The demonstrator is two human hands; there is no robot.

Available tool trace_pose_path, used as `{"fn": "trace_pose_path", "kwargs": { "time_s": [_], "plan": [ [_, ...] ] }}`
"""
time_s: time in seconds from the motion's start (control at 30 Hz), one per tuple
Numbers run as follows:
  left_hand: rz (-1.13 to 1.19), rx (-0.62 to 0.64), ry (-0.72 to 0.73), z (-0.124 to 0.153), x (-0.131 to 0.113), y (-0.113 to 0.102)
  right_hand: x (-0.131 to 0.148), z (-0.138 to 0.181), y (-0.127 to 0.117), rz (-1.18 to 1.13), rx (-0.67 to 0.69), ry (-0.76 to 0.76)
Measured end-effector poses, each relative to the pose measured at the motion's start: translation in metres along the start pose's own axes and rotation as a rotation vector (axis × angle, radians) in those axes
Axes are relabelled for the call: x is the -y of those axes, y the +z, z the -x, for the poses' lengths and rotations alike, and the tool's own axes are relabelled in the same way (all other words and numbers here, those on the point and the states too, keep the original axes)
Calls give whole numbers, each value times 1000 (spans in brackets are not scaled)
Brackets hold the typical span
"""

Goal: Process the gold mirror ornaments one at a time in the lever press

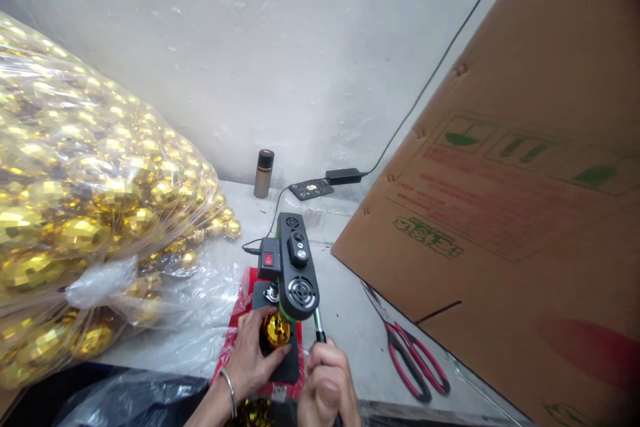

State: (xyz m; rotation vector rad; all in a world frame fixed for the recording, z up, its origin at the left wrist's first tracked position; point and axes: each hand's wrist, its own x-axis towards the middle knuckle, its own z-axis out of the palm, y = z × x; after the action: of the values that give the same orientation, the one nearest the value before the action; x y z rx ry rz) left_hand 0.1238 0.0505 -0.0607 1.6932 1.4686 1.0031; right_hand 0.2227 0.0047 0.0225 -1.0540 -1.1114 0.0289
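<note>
A small black press machine [290,267] with a red switch stands on a red mat [240,323] near the table's front edge. My left hand [253,357] is closed round a gold faceted ball [277,329] and keeps it on the machine's black base, under the head. My right hand [327,383] is wrapped in a fist round the machine's lever handle [318,325], just right of the ball.
A big clear bag of gold faceted balls [75,213] fills the left. A large cardboard box [500,200] leans in from the right. Red-handled scissors [413,357] lie beside the box. A small bottle [263,173], a power adapter [344,176] and a remote [311,189] sit by the wall.
</note>
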Motion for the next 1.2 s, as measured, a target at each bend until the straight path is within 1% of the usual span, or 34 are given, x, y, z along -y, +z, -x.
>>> {"fn": "trace_pose_path", "kwargs": {
  "time_s": [0.1,0.27,0.43,0.57,0.7,0.8,0.87,0.93,1.0,1.07,1.1,1.13,1.2],
  "plan": [
    [-6,1,9,0,-1,0,-10,1,-3,6,13,-33],
    [-9,5,17,-1,0,0,-24,-2,-6,15,52,-203],
    [-5,7,12,-1,2,1,-26,-4,-6,45,31,-213],
    [0,14,3,-2,1,0,-29,-4,-7,21,38,-239],
    [18,17,4,-2,-1,0,-35,5,-4,-13,55,-233],
    [29,12,10,-2,-1,1,-37,15,1,-13,-31,-203],
    [30,3,11,-1,-1,1,-34,16,3,-15,-75,-197],
    [35,3,3,-1,-1,1,-24,8,2,-3,-49,-177],
    [43,11,-7,-2,-2,1,-9,-9,0,-1,-27,-83],
    [54,12,-15,-4,-2,1,8,-31,-1,-61,16,-52],
    [63,10,-14,-5,-2,1,16,-42,-1,-101,-8,-49],
    [78,5,-11,-4,-1,2,23,-51,-1,-107,20,-18],
    [120,-22,-11,3,5,1,31,-62,-1,-108,63,-21]
  ]
}}
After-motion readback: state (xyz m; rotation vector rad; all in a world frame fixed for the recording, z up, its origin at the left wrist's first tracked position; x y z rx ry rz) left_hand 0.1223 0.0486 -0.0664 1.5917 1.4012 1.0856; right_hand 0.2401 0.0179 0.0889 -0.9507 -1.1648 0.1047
